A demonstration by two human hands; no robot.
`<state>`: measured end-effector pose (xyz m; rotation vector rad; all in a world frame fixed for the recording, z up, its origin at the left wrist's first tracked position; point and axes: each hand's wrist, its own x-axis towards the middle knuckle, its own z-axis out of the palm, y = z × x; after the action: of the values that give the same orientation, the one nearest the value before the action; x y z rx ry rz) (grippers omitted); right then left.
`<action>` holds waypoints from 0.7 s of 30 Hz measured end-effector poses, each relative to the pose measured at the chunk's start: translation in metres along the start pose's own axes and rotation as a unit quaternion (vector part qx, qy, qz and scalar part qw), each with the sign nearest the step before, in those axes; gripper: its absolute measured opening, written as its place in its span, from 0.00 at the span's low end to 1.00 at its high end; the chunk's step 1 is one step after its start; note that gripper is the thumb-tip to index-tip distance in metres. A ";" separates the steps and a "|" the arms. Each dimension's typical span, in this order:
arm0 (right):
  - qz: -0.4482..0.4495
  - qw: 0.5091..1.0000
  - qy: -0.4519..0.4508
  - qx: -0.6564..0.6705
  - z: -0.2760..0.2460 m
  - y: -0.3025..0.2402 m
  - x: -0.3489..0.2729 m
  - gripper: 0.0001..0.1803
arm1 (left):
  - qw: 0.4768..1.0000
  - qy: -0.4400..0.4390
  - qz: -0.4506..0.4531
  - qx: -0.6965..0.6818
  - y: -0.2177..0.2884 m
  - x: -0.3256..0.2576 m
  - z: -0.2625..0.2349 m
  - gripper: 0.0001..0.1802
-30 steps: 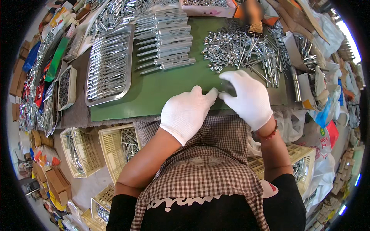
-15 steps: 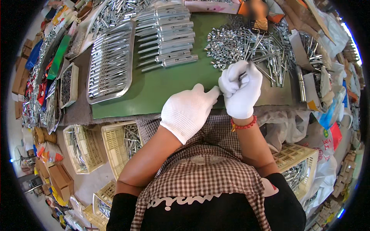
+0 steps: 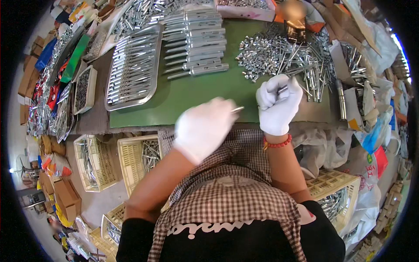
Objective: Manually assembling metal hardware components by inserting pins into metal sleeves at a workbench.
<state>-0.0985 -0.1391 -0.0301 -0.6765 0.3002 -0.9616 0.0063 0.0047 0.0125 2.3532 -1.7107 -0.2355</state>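
My left hand [image 3: 204, 129], in a white knit glove and smeared by motion, is over the front edge of the green work mat [image 3: 174, 105]. From its closed fingers pokes the tip of a thin metal rod [image 3: 238, 109]. My right hand [image 3: 280, 105], gloved too, is curled around a small metal part [image 3: 283, 90], of which only a piece shows. Just beyond it lie a heap of short silvery sleeves [image 3: 259, 56] and a spread of thin metal pins [image 3: 314, 76]. Slotted metal tubes with rods [image 3: 205, 67] lie stacked in a row farther left.
A metal tray [image 3: 153, 83] of finished-looking rods sits on the mat's left, near a narrow box of dark small parts [image 3: 92, 89]. A metal cylinder [image 3: 341, 100] lies at right. Cream plastic crates [image 3: 124, 163] stand below the table; plastic bags [image 3: 314, 150] hang at right.
My left hand has drawn away to the left from my right hand, and a rod tip now shows at its fingers. My right hand stays closed, nearly in place. The view has shifted slightly.
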 end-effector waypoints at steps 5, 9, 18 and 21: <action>0.041 0.999 -0.003 -0.029 0.000 0.001 -0.003 0.27 | 0.979 0.065 -0.193 0.013 -0.085 -0.156 -0.001 0.10; 0.049 0.997 -0.013 -0.064 0.002 0.002 -0.004 0.26 | 0.970 0.071 -0.215 0.091 -0.099 -0.186 -0.004 0.09; 0.045 0.985 -0.014 -0.166 0.006 0.000 -0.002 0.22 | 0.970 0.224 0.095 0.020 -0.063 0.032 -0.002 0.17; 0.065 0.980 -0.012 -0.186 0.012 -0.003 -0.004 0.16 | 0.976 0.203 0.074 0.034 -0.068 0.056 0.004 0.14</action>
<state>-0.0960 -0.1321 -0.0190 -0.9963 0.5037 -0.7765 0.0853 -0.0287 -0.0097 2.1150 -1.6942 0.3118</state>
